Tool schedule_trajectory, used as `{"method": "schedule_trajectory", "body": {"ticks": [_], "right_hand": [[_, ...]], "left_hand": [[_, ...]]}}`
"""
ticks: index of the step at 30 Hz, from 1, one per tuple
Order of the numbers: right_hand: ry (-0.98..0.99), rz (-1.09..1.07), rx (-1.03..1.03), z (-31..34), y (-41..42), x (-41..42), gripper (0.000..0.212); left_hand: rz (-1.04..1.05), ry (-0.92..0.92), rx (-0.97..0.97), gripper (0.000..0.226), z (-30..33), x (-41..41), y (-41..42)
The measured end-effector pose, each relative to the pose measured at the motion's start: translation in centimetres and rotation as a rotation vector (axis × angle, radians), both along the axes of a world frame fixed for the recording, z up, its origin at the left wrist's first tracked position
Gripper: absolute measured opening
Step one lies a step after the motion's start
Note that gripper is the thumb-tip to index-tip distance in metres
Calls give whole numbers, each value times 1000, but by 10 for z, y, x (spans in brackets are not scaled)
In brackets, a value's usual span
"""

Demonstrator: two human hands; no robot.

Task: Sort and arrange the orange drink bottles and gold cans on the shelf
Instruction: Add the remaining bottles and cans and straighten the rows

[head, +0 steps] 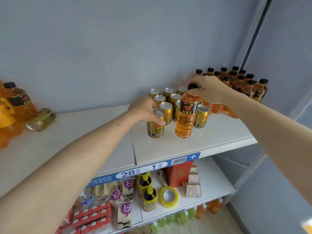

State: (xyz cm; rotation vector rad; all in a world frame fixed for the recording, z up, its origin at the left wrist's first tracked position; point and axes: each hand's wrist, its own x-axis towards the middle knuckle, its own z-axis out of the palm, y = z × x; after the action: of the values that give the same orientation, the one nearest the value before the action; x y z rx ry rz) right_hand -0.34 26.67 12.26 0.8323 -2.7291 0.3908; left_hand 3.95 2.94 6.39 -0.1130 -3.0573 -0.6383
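Orange bottle upright, R hand fingers pinching cap, L hand fingers gripping gold can

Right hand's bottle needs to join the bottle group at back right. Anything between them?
Yes. The right hand grips the orange bottle by its cap, in front of the gold cans. One can stands just right of it, and its own forearm crosses toward the bottle group. Lifting over looks clear.

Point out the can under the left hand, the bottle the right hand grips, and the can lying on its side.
Gold can (155, 128): head view, front label.
Orange bottle (184, 123): head view, lower body.
Tipped can (41, 119): head view, side wall.
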Motion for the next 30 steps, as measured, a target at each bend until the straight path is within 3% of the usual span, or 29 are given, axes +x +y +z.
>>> {"method": "schedule_trajectory", "body": {"ticks": [3, 5, 11, 21, 30], "right_hand": [[31, -11, 8, 1, 46, -7, 24], [36, -8, 19, 0, 76, -14, 25], [9, -14, 12, -11, 141, -44, 27], [2, -1, -18, -24, 168, -98, 28], [-21, 22, 33, -28, 189, -130, 28]], "left_hand": [[-5, 10, 3, 66, -4, -9, 46], [-1, 16, 10, 54, -10, -16, 72], [80, 22, -24, 47, -23, -34, 125], [91, -19, -178, 47, -29, -68, 148], [147, -46, -170, 45, -32, -80, 159]]}}
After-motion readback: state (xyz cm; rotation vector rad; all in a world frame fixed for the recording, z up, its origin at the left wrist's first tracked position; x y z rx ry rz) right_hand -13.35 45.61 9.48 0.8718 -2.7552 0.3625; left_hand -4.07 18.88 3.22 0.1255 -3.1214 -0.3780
